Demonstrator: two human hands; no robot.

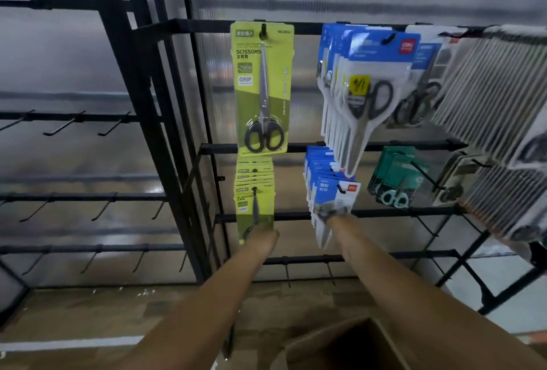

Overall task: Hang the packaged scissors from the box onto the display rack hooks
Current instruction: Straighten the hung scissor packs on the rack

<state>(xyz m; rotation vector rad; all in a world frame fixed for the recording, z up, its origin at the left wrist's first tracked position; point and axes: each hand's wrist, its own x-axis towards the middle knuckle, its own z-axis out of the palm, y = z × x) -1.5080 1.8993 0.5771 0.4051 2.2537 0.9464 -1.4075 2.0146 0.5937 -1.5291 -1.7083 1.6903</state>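
A black wire display rack [266, 147] fills the view. One green scissors pack [262, 85] hangs on an upper hook. Below it, several green packs [255, 192] hang stacked on a lower hook. My left hand [262, 236] is at the bottom of that green stack, fingers hidden behind or under the packs. Several blue-and-white scissors packs [331, 192] hang on the neighbouring lower hook. My right hand [334, 217] grips the bottom of the front blue pack. The brown cardboard box [349, 343] sits open below, between my forearms.
More blue packs [370, 79] hang top right, teal packs [396, 180] lower right, and dense rows of grey packs [497, 103] far right. Empty hooks [65, 125] line the left rack section. Bare hooks [307, 272] stick out on the bottom bar.
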